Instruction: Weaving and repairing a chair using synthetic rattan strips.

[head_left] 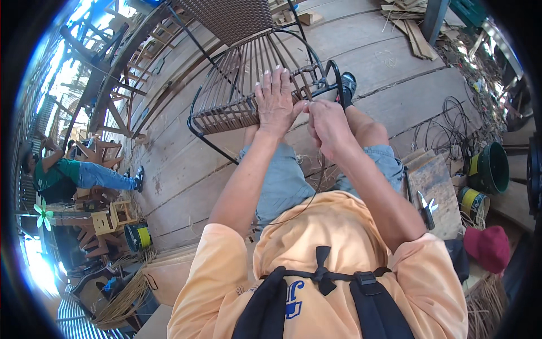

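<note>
Before me stands a chair with a black metal frame, a tightly woven brown backrest (228,20) and spaced brown strands stretched across its seat (228,79). My left hand (275,104) lies flat on the wrapped front edge of the seat, fingers stretched out over the strands. Just right of it, my right hand (329,124) is closed in a pinch near the seat's front right corner. From that hand a thin brown weaving strand (322,174) hangs down and trails across my lap. The fingers hide the strand's exact path at the seat edge.
Right of me, a tool with bright metal jaws (427,202) lies on a board, near a green bucket (490,168), coiled dark cord (449,121) and a maroon cap (486,248). At left are another person (59,175), wooden frames and a strip bundle (121,299).
</note>
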{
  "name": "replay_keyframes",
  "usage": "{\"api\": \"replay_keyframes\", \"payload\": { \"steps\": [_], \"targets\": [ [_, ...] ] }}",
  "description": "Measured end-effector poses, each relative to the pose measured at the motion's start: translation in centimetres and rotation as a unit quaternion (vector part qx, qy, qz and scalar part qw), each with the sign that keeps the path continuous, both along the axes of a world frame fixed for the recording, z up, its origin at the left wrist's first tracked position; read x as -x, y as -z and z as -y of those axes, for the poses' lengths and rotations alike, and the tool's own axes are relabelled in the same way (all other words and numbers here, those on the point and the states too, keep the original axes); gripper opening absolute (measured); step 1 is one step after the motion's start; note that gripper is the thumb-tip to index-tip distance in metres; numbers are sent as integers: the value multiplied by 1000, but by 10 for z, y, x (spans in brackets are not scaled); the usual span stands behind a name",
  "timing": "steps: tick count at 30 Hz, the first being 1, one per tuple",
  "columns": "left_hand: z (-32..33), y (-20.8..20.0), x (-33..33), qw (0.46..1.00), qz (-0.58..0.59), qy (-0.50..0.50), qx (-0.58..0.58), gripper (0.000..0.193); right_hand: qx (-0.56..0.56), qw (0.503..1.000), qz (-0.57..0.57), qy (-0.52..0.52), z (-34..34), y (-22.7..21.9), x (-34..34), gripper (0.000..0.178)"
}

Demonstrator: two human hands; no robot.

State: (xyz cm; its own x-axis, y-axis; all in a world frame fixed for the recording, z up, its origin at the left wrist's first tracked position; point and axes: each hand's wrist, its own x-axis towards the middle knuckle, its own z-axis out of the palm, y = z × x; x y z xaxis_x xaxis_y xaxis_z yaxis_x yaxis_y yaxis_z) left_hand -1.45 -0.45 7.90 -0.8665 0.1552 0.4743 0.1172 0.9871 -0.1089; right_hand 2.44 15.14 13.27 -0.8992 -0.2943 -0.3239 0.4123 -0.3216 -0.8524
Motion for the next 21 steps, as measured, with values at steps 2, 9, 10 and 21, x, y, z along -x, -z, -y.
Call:
{"api": "replay_keyframes", "payload": {
  "steps": [2,9,10,21],
  "targets": [
    [-8,-11,-7,1000,-10,21,2,85,-38,999,10,-20,-2,-11,2,18],
    [-28,-36,-31,950,-10,265,-163,29,29,999,20,-15,-21,-8,-21,18],
    [-25,-36,-26,937,-6,289,-197,27,42,998,26,-28,-23,-8,-22,18],
    [-23,-37,2,893,155,300,-297,16,-338,893,-298,5,-43,-30,81,32]
  ]
}}
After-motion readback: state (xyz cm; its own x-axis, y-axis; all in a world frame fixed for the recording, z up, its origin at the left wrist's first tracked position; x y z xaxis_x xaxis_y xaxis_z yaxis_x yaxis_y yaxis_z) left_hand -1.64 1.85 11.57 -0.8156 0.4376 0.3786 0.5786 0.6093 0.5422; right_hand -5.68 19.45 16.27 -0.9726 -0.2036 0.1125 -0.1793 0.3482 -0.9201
